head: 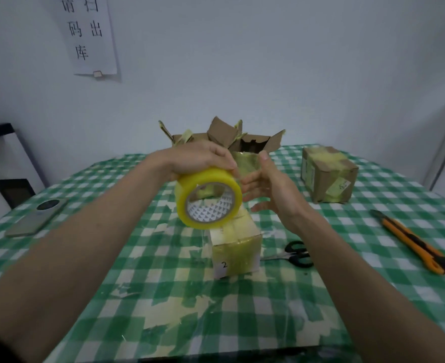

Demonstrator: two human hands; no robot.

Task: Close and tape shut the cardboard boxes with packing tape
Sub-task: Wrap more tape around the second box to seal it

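My left hand (203, 159) grips a yellow roll of packing tape (207, 197) from above and holds it in the air over the table's middle. My right hand (264, 187) is raised just right of the roll, fingers spread beside its edge; whether it pinches a tape end is unclear. Under the roll stands a small closed cardboard box (235, 247), marked 2 and covered with yellowish tape. An open box (253, 144) with raised torn flaps stands behind my hands. A taped shut box (327, 175) sits at the back right.
Black-handled scissors (296, 254) lie right of the small box. An orange utility knife (412, 241) lies further right. A phone (39, 216) rests at the left on the green checked tablecloth (163, 297), which carries stuck tape scraps. A wall stands behind.
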